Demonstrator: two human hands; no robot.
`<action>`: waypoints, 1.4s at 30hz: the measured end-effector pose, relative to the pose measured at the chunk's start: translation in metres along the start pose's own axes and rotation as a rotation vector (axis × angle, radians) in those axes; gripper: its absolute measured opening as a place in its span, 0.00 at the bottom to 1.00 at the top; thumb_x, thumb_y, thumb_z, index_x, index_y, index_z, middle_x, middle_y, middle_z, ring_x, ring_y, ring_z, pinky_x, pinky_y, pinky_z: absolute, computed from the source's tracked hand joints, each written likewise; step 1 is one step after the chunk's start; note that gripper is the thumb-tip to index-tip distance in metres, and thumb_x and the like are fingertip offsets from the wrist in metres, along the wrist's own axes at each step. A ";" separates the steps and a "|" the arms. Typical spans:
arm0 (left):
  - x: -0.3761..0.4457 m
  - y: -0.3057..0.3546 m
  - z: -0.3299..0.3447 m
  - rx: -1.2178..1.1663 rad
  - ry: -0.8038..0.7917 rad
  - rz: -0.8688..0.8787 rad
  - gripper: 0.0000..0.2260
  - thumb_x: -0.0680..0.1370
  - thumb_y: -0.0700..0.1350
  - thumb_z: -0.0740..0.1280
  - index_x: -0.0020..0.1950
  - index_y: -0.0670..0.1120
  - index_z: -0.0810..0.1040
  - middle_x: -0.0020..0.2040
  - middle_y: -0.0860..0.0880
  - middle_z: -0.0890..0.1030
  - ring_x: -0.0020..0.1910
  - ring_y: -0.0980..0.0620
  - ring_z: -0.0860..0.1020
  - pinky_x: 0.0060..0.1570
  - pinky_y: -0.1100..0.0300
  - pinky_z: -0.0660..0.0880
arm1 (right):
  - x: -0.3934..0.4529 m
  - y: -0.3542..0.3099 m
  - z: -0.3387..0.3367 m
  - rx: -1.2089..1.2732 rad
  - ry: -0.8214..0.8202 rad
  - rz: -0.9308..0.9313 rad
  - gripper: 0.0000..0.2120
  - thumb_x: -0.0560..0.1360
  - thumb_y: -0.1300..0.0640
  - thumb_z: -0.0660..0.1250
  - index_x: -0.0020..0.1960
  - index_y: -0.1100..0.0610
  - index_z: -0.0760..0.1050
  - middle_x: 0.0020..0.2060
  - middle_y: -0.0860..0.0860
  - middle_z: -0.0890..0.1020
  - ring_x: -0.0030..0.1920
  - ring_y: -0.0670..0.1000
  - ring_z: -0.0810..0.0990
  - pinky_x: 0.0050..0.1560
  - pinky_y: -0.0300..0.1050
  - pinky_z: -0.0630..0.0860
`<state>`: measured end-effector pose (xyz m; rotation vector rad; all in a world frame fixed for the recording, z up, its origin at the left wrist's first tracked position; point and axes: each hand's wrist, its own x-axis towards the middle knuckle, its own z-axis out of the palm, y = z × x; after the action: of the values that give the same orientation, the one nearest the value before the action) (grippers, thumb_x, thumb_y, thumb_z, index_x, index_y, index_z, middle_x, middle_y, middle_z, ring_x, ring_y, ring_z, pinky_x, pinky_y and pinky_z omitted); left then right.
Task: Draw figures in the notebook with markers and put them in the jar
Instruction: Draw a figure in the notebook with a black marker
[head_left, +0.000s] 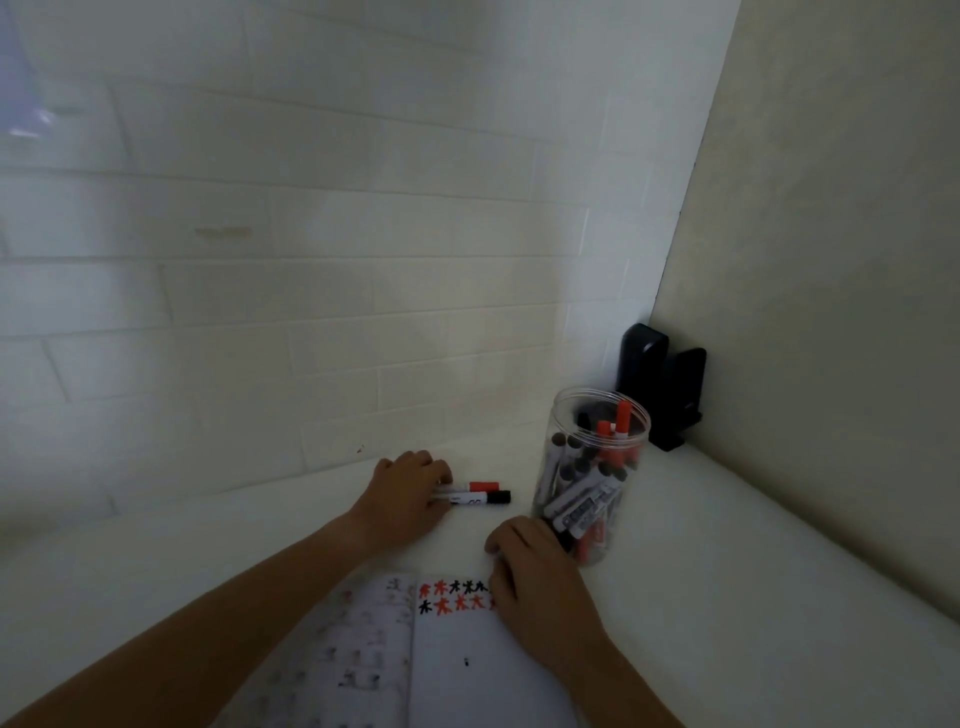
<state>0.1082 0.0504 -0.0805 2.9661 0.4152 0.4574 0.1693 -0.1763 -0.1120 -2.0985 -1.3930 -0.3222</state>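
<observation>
**Drawing mostly done, two markers left out**

Notebook (457, 670) at table's (727, 545) near edge: two rows of red and black figures. Left hand (410, 493) grasps two markers (480, 492) lying mid-table. Right hand (535, 577) rests curled on page; contents untellable. Jar (592, 478), right, nearly full.

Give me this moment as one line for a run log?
left hand: on two markers, table | right hand: on notebook corner | jar: upright, open, holding markers | page: red and black figures
</observation>
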 end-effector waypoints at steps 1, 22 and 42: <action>-0.007 0.001 -0.005 -0.020 -0.032 -0.031 0.13 0.80 0.53 0.64 0.62 0.50 0.75 0.56 0.51 0.75 0.57 0.51 0.73 0.53 0.55 0.63 | -0.001 0.000 0.000 0.000 0.006 -0.002 0.11 0.76 0.54 0.54 0.49 0.53 0.74 0.48 0.45 0.75 0.49 0.46 0.71 0.49 0.42 0.74; -0.065 0.024 -0.027 0.040 0.080 0.323 0.08 0.77 0.51 0.59 0.53 0.52 0.72 0.53 0.51 0.75 0.46 0.51 0.75 0.44 0.55 0.73 | -0.004 -0.010 -0.008 -0.124 0.108 -0.078 0.09 0.77 0.54 0.62 0.54 0.53 0.78 0.48 0.48 0.74 0.48 0.49 0.74 0.47 0.44 0.74; -0.093 0.057 -0.039 -0.380 0.263 0.278 0.07 0.81 0.50 0.61 0.53 0.49 0.74 0.46 0.55 0.75 0.42 0.57 0.73 0.41 0.63 0.72 | 0.006 -0.058 -0.041 0.646 0.259 0.084 0.08 0.77 0.58 0.74 0.56 0.54 0.83 0.48 0.44 0.85 0.52 0.49 0.84 0.55 0.46 0.81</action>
<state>0.0254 -0.0283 -0.0611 2.6038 -0.0654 0.8550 0.1247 -0.1801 -0.0566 -1.5149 -1.0671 -0.0836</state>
